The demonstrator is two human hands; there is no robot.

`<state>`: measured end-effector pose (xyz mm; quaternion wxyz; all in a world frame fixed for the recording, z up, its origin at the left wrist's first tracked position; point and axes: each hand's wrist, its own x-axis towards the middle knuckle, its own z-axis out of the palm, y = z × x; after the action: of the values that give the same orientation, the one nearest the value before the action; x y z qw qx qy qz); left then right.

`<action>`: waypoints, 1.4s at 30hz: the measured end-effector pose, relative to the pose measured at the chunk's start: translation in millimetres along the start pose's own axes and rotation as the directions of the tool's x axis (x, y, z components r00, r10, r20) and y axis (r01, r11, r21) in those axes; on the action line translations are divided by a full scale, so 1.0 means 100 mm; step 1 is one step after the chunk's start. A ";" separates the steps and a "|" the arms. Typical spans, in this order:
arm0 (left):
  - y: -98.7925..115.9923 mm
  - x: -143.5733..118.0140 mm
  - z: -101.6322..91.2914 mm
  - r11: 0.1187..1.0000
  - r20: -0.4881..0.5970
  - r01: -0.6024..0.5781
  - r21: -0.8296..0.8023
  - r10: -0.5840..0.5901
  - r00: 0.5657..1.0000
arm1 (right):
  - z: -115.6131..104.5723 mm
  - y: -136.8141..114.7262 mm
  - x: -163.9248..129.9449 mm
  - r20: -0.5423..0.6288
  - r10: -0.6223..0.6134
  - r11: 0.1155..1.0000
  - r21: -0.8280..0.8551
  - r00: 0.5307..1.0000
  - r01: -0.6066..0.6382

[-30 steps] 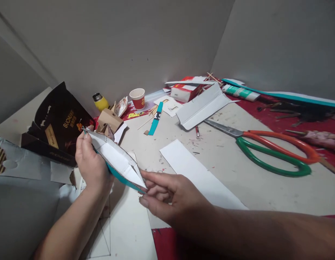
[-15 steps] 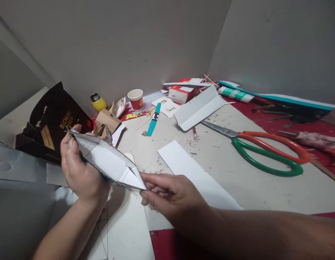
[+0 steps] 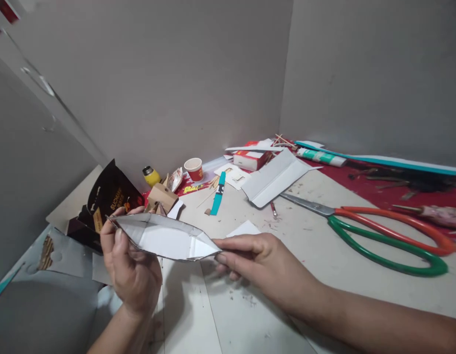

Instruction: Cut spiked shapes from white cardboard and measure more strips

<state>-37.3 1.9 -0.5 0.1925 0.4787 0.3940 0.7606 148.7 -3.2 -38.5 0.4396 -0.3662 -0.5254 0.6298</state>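
Note:
A small boat-shaped piece folded from cardboard (image 3: 165, 238), white inside with dark edges and pointed at both ends, is held up over the table. My left hand (image 3: 134, 268) is closed round its left end, thumb in front and fingers behind. Its right tip is pinched between the thumb and forefinger of my right hand (image 3: 257, 255). Under the hands lie white card sheets, one with drawn lines. A white card strip (image 3: 246, 228) shows partly behind my right hand. Large scissors (image 3: 382, 238) with orange and green handles rest at the right.
Behind stand a paper cup (image 3: 194, 169), a yellow bottle (image 3: 151, 175) and a brown box piece (image 3: 162, 197). A black box (image 3: 113, 201) is at the left. A folded card (image 3: 279, 179), a teal strip (image 3: 218, 194) and a red box (image 3: 252, 158) lie farther back. Walls enclose the table.
The cardboard boat has turned more level, and both hands have moved with it. My view has tilted up and shifted, so the table items sit lower in the picture.

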 end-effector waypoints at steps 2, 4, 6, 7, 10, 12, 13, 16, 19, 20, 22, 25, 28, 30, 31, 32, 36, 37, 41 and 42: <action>0.03 0.01 0.01 0.998 0.028 0.016 -0.059 -0.015 1.000 | -0.06 -0.07 0.04 -0.015 -0.004 0.999 -0.033 1.000 0.004; 0.03 0.03 0.00 0.990 0.061 0.054 -0.128 -0.046 0.997 | -0.10 -0.10 0.08 -0.039 -0.022 0.996 -0.085 0.999 0.018; -0.01 0.05 0.00 0.981 0.066 0.083 -0.173 -0.072 0.995 | -0.14 -0.09 0.10 -0.062 -0.039 0.991 -0.128 0.997 0.031; -0.03 0.06 -0.01 0.979 0.055 0.088 -0.182 -0.080 0.995 | -0.15 -0.08 0.11 -0.067 -0.048 0.989 -0.141 0.997 0.039; -0.08 0.10 -0.03 0.976 0.064 0.108 -0.192 -0.097 0.993 | -0.19 -0.08 0.13 -0.058 -0.098 0.981 -0.171 0.994 0.087; -0.09 0.13 -0.06 0.976 0.103 0.110 -0.188 -0.091 0.990 | -0.21 -0.10 0.14 -0.044 -0.111 0.975 -0.196 0.993 0.100; -0.09 0.15 -0.07 0.977 0.125 0.113 -0.181 -0.091 0.988 | -0.22 -0.12 0.14 -0.040 -0.107 0.973 -0.210 0.993 0.097; -0.07 0.22 -0.12 0.979 0.180 0.138 -0.150 -0.110 0.977 | -0.26 -0.20 0.16 -0.040 -0.079 0.968 -0.242 0.996 0.067; -0.04 0.30 -0.17 0.974 0.254 0.185 -0.132 -0.148 0.956 | -0.31 -0.26 0.18 -0.043 -0.090 0.965 -0.253 0.995 0.076; -0.03 0.33 -0.19 0.972 0.281 0.201 -0.123 -0.160 0.946 | -0.33 -0.28 0.18 -0.039 -0.104 0.963 -0.255 0.994 0.091; -0.01 0.38 -0.23 0.969 0.321 0.226 -0.098 -0.184 0.929 | -0.36 -0.31 0.19 -0.033 -0.128 0.958 -0.263 0.991 0.114; 0.01 0.45 -0.29 0.968 0.346 0.246 -0.050 -0.215 0.913 | -0.40 -0.37 0.18 -0.041 -0.130 0.953 -0.281 0.991 0.114; 0.02 0.48 -0.33 0.975 0.344 0.220 -0.016 -0.201 0.917 | -0.42 -0.45 0.17 -0.040 -0.137 0.949 -0.293 0.990 0.119; 0.02 0.50 -0.34 0.984 0.335 0.181 -0.006 -0.168 0.927 | -0.43 -0.50 0.16 -0.039 -0.141 0.946 -0.299 0.989 0.123; 0.02 0.50 -0.35 0.987 0.332 0.162 -0.004 -0.152 0.931 | -0.43 -0.52 0.15 -0.038 -0.141 0.944 -0.305 0.989 0.123; 0.02 0.51 -0.36 0.989 0.328 0.148 -0.002 -0.139 0.934 | -0.43 -0.53 0.15 -0.036 -0.141 0.943 -0.310 0.989 0.123; 0.03 0.54 -0.41 0.990 0.326 0.144 0.009 -0.139 0.935 | -0.45 -0.55 0.14 -0.002 -0.156 0.931 -0.334 0.988 0.146; 0.04 0.55 -0.42 0.988 0.326 0.152 0.018 -0.149 0.933 | -0.46 -0.55 0.14 0.006 -0.164 0.927 -0.341 0.986 0.156; 0.05 0.58 -0.46 0.983 0.301 0.175 0.052 -0.183 0.936 | -0.50 -0.55 0.14 0.012 -0.192 0.910 -0.371 0.981 0.183; 0.04 0.59 -0.46 0.982 0.298 0.182 0.058 -0.191 0.935 | -0.52 -0.55 0.15 0.008 -0.193 0.906 -0.382 0.981 0.181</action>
<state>-105.3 19.6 26.2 0.3147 0.5527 0.4145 0.6509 200.7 31.7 6.5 0.4260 -0.4020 -0.6637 0.4652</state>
